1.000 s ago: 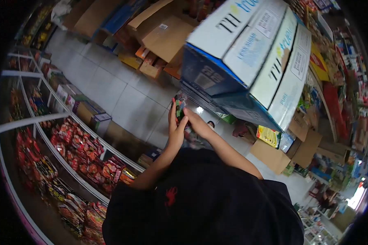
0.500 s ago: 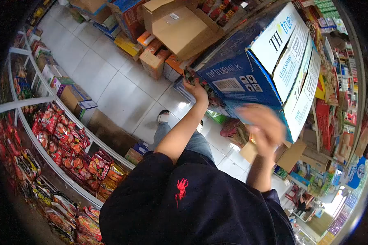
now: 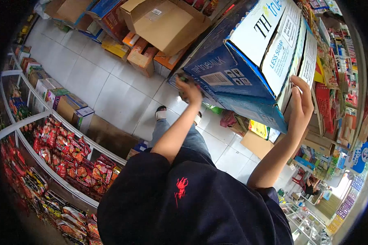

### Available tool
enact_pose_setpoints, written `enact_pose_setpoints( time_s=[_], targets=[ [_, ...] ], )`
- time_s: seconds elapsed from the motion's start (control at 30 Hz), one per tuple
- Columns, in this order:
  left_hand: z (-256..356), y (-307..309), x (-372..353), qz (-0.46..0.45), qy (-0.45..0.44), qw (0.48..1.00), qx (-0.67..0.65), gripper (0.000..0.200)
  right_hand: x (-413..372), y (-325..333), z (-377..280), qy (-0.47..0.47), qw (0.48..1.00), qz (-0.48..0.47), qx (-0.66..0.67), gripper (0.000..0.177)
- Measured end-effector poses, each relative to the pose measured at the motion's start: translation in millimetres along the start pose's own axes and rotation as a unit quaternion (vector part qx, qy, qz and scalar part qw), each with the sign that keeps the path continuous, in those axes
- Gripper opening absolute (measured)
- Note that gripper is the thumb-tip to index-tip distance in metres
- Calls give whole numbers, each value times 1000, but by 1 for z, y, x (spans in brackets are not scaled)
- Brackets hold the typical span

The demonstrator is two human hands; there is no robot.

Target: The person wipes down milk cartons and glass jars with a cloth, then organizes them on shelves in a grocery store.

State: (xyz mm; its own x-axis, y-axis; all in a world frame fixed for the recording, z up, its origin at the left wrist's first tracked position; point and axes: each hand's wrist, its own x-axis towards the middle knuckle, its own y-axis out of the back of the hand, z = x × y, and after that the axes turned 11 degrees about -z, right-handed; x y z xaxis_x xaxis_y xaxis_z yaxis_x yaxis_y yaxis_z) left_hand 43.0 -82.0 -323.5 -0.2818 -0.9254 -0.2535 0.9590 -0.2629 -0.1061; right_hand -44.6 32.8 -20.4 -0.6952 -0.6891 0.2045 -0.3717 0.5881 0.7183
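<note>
A large blue-and-white cardboard milk box (image 3: 253, 61), printed "TH true MILK" and "LESS SUGAR", sits tilted in view at the upper right. Another milk box in lighter blue (image 3: 249, 109) lies against its near side. My right hand (image 3: 300, 102) grips the white end of the boxes, fingertips curled over a flap edge and thumb hidden. By the lower left corner of the blue box is my left hand (image 3: 190, 92), smeared by motion. Its fingers are bent round a small dark, patterned thing (image 3: 185, 76) that I cannot make out.
An open brown carton (image 3: 167, 26) and orange boxes (image 3: 142, 57) stand beyond the tiled floor (image 3: 122, 92). Red noodle packets (image 3: 61, 149) fill the curved shelf at left. A yellow packet (image 3: 258, 128) lies below the milk boxes. A person (image 3: 312, 187) is far off at right.
My right hand has moved up and right onto the white end of the milk boxes. My left hand has shifted slightly left and down. The boxes appear further left in view.
</note>
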Motion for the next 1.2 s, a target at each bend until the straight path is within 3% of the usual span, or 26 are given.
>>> enact_pose_setpoints(
  time_s=[0.07, 0.13, 0.17, 0.23, 0.27, 0.33, 0.4, 0.5, 0.57, 0.6, 0.63, 0.67, 0.73, 0.77, 0.8, 0.83, 0.87, 0.93, 1.0, 1.07, 1.13, 1.2],
  targets=[
    [-19, -16, -30, -29, 72, 990, 122, 50, 0, -2, 2, -7, 999, 12, 38, 19],
    [-42, -35, -74, -72, 91, 993, 1, 50, 1, -2, 1, -2, 1000, 7, 1, 19],
    [-47, -37, -89, -74, 93, 993, 1, 50, 0, -1, 3, -8, 1000, 7, 17, 19],
    [-51, -39, -109, -132, 35, 976, 169, 51, -1, -1, 2, -10, 1000, 4, 18, 19],
    [-56, -39, -103, -133, 36, 976, 168, 51, -1, -1, 1, -9, 1000, 1, 20, 19],
    [-62, -32, -72, -70, 62, 995, -43, 50, -1, -1, 0, -6, 1000, -3, 14, 19],
    [-24, -10, -38, -60, 32, 997, -31, 47, -2, 0, 0, -4, 1000, -2, 8, 20],
    [-41, -14, -26, -2, 4, 998, 63, 43, -2, -1, -1, -2, 1000, -7, 9, 20],
    [22, -14, -60, -130, 214, 953, -170, 45, -2, -1, 1, 2, 1000, -8, 10, 20],
    [18, -16, -81, -192, 152, 968, -59, 48, -2, -1, 1, 6, 1000, -9, 9, 20],
    [-118, -34, -104, -203, -64, 963, 164, 52, -1, 0, 1, 7, 1000, -10, 10, 20],
    [-116, -41, -119, -198, -35, 966, 165, 55, -1, -1, 1, 7, 1000, -8, 11, 20],
    [-110, -39, -131, -300, 6, 952, 66, 47, -2, -1, 1, 4, 1000, -6, 11, 20],
    [-106, -40, -134, -300, 6, 951, 68, 47, -2, -1, 1, 5, 1000, -4, 11, 19],
    [-80, -41, -132, -310, 230, 921, -49, 37, -2, -1, 1, 8, 1000, -3, 11, 19],
    [-68, -44, -130, -299, 437, 832, -163, 27, -2, -1, 0, 10, 1000, -2, 12, 19],
    [-62, -50, -130, -299, 434, 834, -163, 27, -2, -1, 0, 8, 1000, -3, 8, 19],
    [-65, -68, -136, -124, 493, 779, -367, 12, -2, -2, -2, 8, 1000, -3, 3, 19],
    [-87, -50, -108, -283, 548, 719, -320, 24, -3, -1, -1, 1, 1000, -2, 8, 19],
    [-61, -44, -86, -234, 542, 715, -374, 16, -3, 0, -2, -1, 1000, -7, 14, 18],
    [2, -23, -54, -181, 520, 754, -358, 15, -4, 0, -3, -7, 1000, -6, 26, 18],
    [-24, -3, -12, -109, 456, 828, -307, 13, -4, 0, -3, -9, 999, -2, 31, 18]
  ],
)
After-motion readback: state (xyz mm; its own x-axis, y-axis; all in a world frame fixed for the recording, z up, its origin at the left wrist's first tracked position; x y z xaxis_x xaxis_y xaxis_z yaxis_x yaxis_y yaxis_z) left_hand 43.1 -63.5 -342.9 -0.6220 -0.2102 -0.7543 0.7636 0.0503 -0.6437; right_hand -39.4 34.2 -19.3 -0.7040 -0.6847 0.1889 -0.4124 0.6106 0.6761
